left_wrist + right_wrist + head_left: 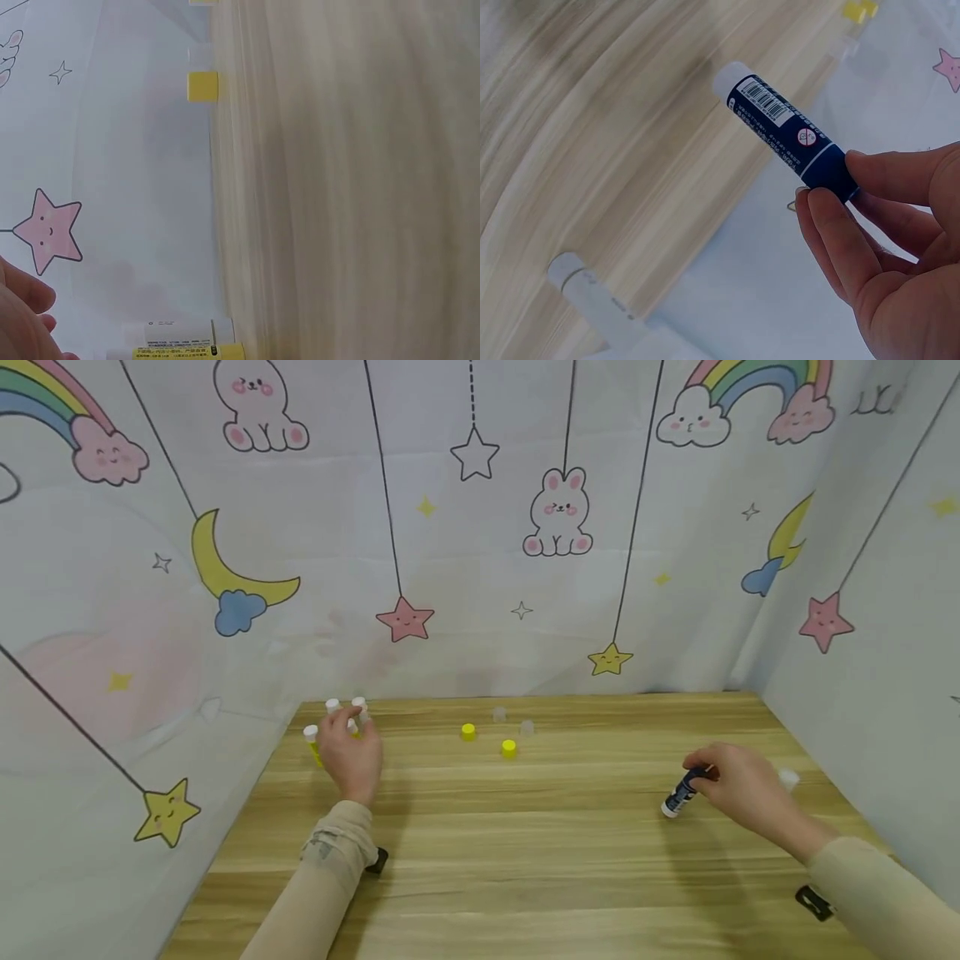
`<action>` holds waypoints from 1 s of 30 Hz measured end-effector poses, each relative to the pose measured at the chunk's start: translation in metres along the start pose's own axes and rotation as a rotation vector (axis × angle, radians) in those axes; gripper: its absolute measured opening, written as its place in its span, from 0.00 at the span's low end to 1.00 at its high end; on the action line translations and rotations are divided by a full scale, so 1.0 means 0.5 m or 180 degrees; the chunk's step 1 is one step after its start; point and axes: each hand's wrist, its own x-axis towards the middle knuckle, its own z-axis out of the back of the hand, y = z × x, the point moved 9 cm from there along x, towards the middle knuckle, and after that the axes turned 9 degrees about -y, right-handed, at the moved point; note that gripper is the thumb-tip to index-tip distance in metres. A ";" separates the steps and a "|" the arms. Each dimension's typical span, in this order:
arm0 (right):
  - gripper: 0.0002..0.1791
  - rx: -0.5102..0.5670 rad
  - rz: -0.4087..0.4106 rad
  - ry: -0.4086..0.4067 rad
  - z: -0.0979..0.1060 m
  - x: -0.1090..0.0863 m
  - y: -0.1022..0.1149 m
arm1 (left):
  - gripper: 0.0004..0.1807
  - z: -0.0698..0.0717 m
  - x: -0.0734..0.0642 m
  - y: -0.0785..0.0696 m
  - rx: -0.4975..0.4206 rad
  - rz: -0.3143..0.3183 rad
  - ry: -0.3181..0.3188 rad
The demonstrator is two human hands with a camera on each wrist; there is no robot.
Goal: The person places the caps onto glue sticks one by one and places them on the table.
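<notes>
My right hand (pixel 738 781) pinches a dark blue glue stick (pixel 787 131) by one end between thumb and fingers. The stick is tilted, its white end pointing down toward the table in the head view. A white glue stick (pixel 592 296) stands on the table beyond that hand, partly hidden by it in the head view. At the back left, my left hand (pixel 352 756) hovers over several upright glue sticks (pixel 312 739) with white tops, thumb and fingers apart and loosely bent. A yellow-labelled stick (pixel 187 352) and a white-labelled one (pixel 180 332) show beside its fingertips.
Two yellow caps (pixel 509 749) and two translucent caps (pixel 527 727) sit at the back middle of the wooden table (pixel 510 860). A patterned white curtain (pixel 487 568) rises behind the table and along its sides. Small black pieces (pixel 813 902) show beside both wrists.
</notes>
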 end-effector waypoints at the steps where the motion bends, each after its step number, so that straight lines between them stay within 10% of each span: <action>1: 0.12 -0.0026 -0.0010 0.0002 0.003 -0.003 -0.004 | 0.11 0.000 0.002 0.006 0.0016 0.0045 -0.0011; 16: 0.12 -0.0240 -0.0043 0.0092 0.035 -0.025 -0.055 | 0.18 -0.008 0.013 0.053 0.0026 0.0688 0.0250; 30: 0.13 -0.0426 -0.0078 0.0164 0.047 -0.023 -0.090 | 0.22 -0.017 0.014 0.092 0.0190 0.0868 0.0453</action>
